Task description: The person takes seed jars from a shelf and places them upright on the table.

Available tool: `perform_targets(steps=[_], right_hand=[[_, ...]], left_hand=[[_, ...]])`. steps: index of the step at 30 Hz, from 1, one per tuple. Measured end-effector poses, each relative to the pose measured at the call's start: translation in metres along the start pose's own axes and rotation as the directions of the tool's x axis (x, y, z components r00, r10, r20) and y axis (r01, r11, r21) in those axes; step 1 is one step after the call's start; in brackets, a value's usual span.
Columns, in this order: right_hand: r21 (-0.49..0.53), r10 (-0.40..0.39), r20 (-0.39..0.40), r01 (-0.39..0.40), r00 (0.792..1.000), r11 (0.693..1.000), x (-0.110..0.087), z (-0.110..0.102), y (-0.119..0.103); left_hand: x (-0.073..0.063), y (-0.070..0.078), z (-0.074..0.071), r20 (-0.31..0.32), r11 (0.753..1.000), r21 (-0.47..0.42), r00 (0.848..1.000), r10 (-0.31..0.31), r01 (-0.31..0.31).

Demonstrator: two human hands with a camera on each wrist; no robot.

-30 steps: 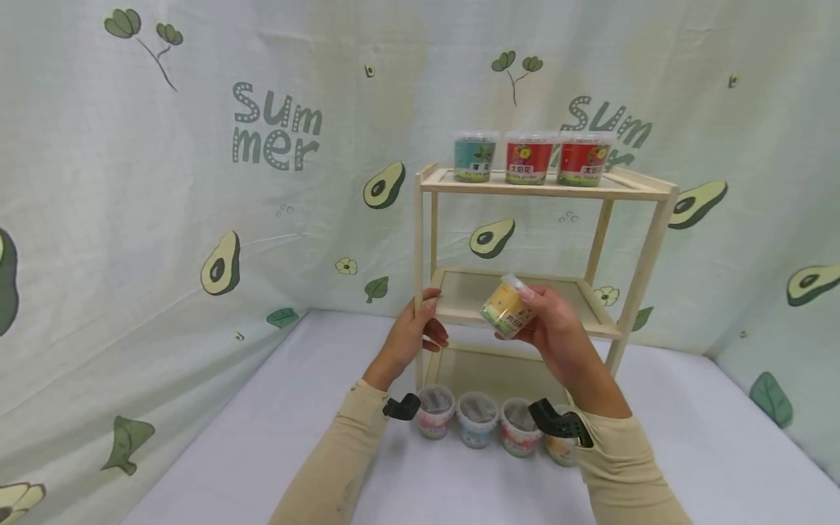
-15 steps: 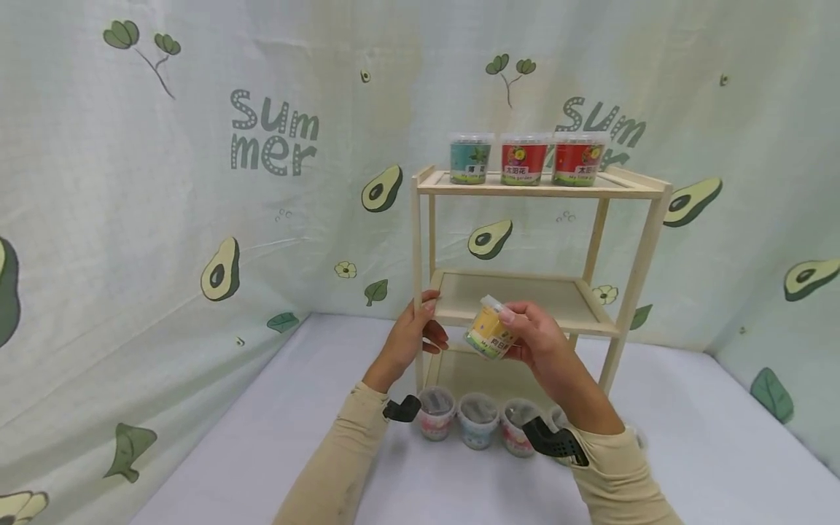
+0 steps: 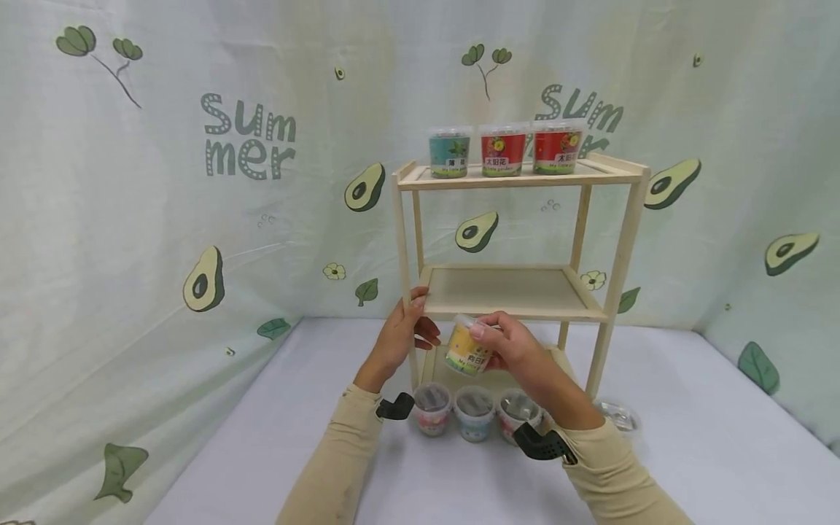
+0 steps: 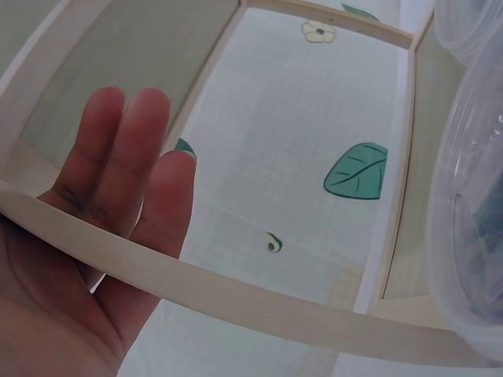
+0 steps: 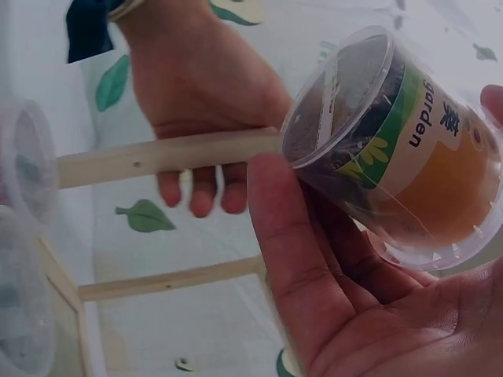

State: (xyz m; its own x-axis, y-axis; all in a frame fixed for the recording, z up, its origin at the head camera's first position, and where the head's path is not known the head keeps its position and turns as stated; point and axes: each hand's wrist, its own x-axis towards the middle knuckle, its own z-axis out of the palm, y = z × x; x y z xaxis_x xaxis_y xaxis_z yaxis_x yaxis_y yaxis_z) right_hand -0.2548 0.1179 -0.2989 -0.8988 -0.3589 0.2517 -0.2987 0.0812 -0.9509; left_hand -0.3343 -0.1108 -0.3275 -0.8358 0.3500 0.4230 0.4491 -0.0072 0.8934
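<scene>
My right hand (image 3: 515,350) grips a clear lidded plastic cup (image 3: 463,348) with a yellow label, tilted, just in front of and below the middle shelf's front edge. In the right wrist view that cup (image 5: 424,149) lies between thumb and fingers, its base toward the left. My left hand (image 3: 396,335) holds the left front post of a wooden shelf rack (image 3: 512,315) at middle-shelf height. Seen from the left wrist, the fingers (image 4: 134,173) pass behind the post (image 4: 228,298). On the top shelf stand a teal-labelled cup (image 3: 449,154) and two red-labelled cups (image 3: 502,153).
Several lidded cups, among them a pink one (image 3: 432,410) and a blue one (image 3: 474,414), line the table before the bottom shelf. Another clear-lidded cup (image 3: 618,417) sits beyond my right forearm. An avocado-print curtain (image 3: 295,219) hangs behind the rack.
My right hand has lowered the yellow-labelled cup and brought it left, from before the middle shelf to below its front edge. The left hand keeps its hold. The head view has shifted slightly.
</scene>
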Motion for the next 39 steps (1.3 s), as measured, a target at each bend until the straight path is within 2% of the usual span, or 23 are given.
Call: perform_targets(steps=[4,10,15,20,26,34,39], right_hand=[[-0.034,0.053,0.012,-0.052,0.999,0.998,-0.001,0.008,0.011],[-0.078,0.092,0.029,-0.090,0.995,0.993,-0.001,0.017,0.030],[-0.084,0.140,0.052,-0.135,0.989,0.987,-0.001,0.025,0.040],[-0.022,0.164,0.095,-0.162,0.982,0.987,-0.002,0.028,0.046],[0.026,0.168,0.140,-0.173,0.976,0.984,-0.003,0.031,0.054],[0.070,0.188,0.115,-0.197,0.975,0.978,-0.008,0.040,0.057],[0.063,0.201,0.104,-0.209,0.974,0.976,-0.010,0.042,0.057]], left_hand=[[-0.008,0.018,0.002,0.022,1.000,-0.002,1.000,-0.004,0.005],[-0.008,0.020,0.002,0.006,1.000,0.001,1.000,-0.003,0.003],[0.000,0.004,-0.001,-0.010,0.999,-0.001,0.999,-0.046,0.046],[0.006,-0.009,-0.002,-0.035,0.999,0.000,0.999,-0.033,0.033],[0.006,-0.013,-0.001,-0.051,1.000,-0.017,0.998,-0.020,0.019],[0.004,-0.011,0.001,-0.069,1.000,-0.005,0.998,-0.006,0.005],[0.003,-0.012,0.001,-0.077,1.000,-0.006,0.997,-0.008,0.007]])
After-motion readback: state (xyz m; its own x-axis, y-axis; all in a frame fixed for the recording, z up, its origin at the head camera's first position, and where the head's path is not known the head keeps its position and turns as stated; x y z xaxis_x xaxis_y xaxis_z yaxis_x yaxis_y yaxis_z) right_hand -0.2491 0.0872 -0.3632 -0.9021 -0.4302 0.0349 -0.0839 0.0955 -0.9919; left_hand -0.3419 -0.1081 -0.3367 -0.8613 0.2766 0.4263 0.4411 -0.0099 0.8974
